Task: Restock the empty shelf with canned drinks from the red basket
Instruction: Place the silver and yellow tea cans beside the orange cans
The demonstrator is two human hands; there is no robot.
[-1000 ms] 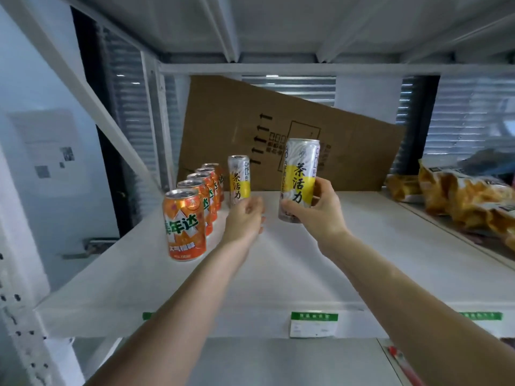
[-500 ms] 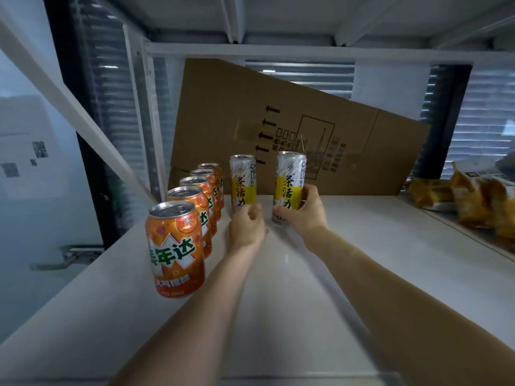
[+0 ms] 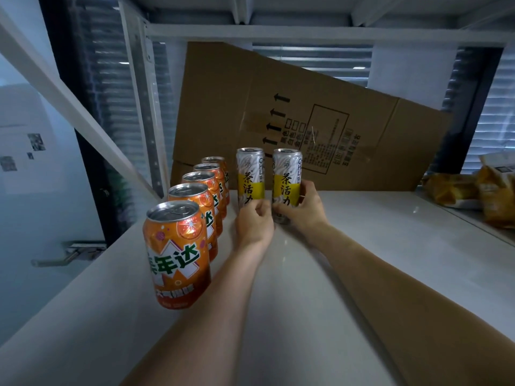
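Standing upright at the centre of the frame, the right slim can rests on the shelf just beside the left slim can, both close in front of the cardboard sheet. The right hand grips the right slim can low on its body, thumb and fingers curled round the lower wall. The left hand sits at the base of the left slim can with its fingers curled; whether they clamp the can or only touch it cannot be told.

Each can is judged rigid when full, moderately heavy for its width, smooth-walled and somewhat slippery. Tall and narrow, it likely tips easily; a hold round the middle or lower body gives the best control, and the thin wall dents under hard squeezing.

A row of orange cans runs from the lower left toward the back. Snack bags lie at the right edge. The red basket is not in view.
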